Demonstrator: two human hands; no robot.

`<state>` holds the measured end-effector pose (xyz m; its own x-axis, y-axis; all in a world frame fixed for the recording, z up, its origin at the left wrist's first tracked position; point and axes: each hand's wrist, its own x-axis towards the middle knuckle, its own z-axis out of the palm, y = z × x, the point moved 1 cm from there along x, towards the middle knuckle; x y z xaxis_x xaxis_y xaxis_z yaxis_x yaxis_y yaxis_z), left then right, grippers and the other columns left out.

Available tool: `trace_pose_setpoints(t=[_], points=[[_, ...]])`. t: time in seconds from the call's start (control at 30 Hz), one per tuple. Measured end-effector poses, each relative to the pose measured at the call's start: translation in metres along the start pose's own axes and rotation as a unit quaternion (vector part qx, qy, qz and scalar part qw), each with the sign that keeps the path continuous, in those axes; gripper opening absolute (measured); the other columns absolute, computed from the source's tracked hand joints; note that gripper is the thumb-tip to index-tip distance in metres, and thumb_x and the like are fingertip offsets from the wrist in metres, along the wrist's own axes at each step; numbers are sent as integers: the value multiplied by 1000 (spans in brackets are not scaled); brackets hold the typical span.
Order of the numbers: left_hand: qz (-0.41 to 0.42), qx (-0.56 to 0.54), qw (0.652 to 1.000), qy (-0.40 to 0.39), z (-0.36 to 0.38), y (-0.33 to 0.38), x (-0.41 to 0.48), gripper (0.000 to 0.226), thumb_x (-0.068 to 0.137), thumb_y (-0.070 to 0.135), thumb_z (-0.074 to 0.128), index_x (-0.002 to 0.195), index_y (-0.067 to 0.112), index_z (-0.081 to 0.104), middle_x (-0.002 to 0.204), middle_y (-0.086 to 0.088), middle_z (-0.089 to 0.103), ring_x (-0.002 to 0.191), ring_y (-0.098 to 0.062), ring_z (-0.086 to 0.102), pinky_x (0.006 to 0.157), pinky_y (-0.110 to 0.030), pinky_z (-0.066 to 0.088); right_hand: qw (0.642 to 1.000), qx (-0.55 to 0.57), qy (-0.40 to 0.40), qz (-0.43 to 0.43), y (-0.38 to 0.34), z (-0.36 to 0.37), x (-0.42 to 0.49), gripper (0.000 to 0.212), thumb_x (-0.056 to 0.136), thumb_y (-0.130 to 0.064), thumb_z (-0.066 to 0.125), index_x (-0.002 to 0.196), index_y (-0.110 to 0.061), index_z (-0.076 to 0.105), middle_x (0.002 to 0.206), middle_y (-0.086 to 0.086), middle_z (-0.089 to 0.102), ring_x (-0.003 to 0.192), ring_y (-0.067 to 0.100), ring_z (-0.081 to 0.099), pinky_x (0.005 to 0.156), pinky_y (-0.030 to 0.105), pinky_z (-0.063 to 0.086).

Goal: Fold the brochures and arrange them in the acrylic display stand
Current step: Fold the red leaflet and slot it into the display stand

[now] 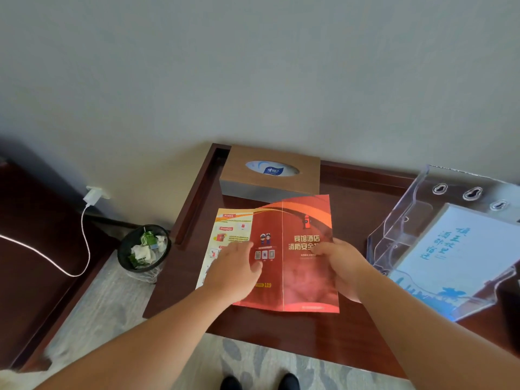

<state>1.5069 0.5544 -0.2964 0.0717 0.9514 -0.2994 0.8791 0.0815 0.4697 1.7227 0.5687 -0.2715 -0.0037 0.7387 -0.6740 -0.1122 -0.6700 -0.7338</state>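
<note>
On the dark wooden surface, just in front of the tissue box, a red brochure lies opened out, printed side up. The left hand rests flat on it, fingers straight and spread over the left and middle panels, probably to pin the sheet while a panel is turned. The right hand pinches the right edge, thumb on top, seemingly ready to swing the title panel inward. The creases run away from the person, so each panel's long axis points toward the wall. The title reads upright, its top toward the tissue box. The clear display stand sits near on the right, already holding a white leaflet.
</note>
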Motion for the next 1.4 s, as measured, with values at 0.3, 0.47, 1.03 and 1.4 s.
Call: trace_pose_setpoints(t=[0.3, 0.47, 1.03, 1.4], points=[[-97, -427, 899, -30, -37, 16, 3, 50, 92, 67, 34, 122, 34, 56, 101, 7, 73, 87, -10, 72, 80, -37, 55, 981, 117, -154, 31, -16, 18, -13, 32, 88, -5, 50, 115, -10, 67, 113, 16, 72, 99, 34, 71, 82, 47, 58], [-94, -512, 849, -85, -38, 23, -2, 42, 94, 63, 41, 98, 37, 74, 101, 3, 75, 92, -18, 72, 87, -39, 53, 988, 68, -139, 24, -10, 38, -11, 31, 92, -4, 50, 119, -12, 63, 109, 13, 74, 95, 30, 73, 74, 41, 59], [-76, -367, 926, 34, -39, 28, -4, 44, 88, 18, 61, 129, 25, 50, 116, 7, 60, 104, -10, 60, 79, -27, 50, 998, -23, -43, -46, -6, 41, -10, 26, 100, -5, 48, 110, -20, 66, 99, 2, 77, 90, 20, 74, 70, 35, 59], [23, -311, 950, 18, -35, 20, -12, 27, 94, 9, 47, 100, 25, 68, 99, 9, 74, 97, -12, 68, 93, -49, 52, 951, -240, 46, -188, 10, 33, -21, 27, 90, -5, 60, 103, -26, 73, 94, -5, 76, 94, 21, 70, 88, 37, 54]])
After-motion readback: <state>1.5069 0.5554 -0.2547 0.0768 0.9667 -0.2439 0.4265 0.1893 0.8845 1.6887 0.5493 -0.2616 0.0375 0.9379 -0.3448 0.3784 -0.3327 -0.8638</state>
